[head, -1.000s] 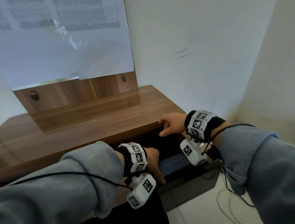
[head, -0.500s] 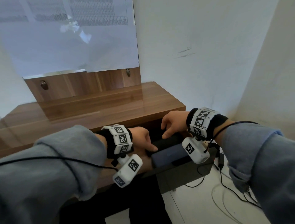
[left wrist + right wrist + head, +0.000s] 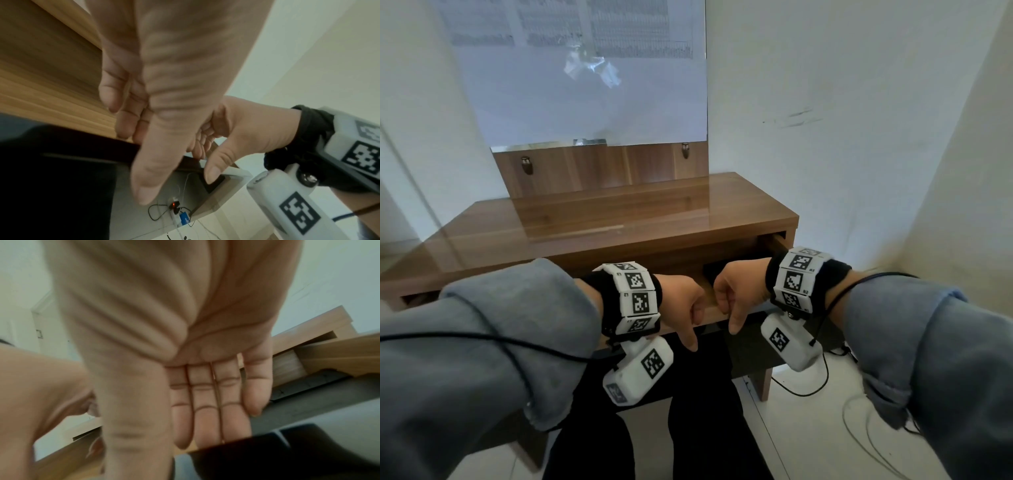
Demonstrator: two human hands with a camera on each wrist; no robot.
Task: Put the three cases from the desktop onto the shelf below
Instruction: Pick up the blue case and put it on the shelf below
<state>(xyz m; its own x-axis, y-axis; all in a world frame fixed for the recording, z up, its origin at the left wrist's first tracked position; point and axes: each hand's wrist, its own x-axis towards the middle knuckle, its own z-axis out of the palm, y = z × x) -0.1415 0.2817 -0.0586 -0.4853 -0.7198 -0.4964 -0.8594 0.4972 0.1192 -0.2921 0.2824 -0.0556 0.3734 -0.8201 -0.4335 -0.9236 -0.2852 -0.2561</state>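
Observation:
The wooden desktop (image 3: 619, 219) carries no case. In the head view, both my hands hang side by side just in front of the shelf (image 3: 709, 313) under it. My left hand (image 3: 693, 325) holds nothing, its fingers loosely curled and the thumb pointing down. My right hand (image 3: 726, 315) is empty too. The right wrist view shows its fingers (image 3: 205, 402) straight. A dark case (image 3: 304, 382) lies on the shelf beneath the desktop. In the head view only a dark patch of it (image 3: 736, 265) shows behind my right hand. How many cases lie there is hidden.
A paper-covered panel (image 3: 585, 85) stands at the back of the desk. White walls close in on the right. A desk leg (image 3: 765, 383) and loose cables (image 3: 808, 387) are on the floor at the right, with a power strip (image 3: 179, 214) under the desk.
Both hands have let go of the dark cases and drawn back out from the shelf. The head view has pulled back and now takes in the whole desk.

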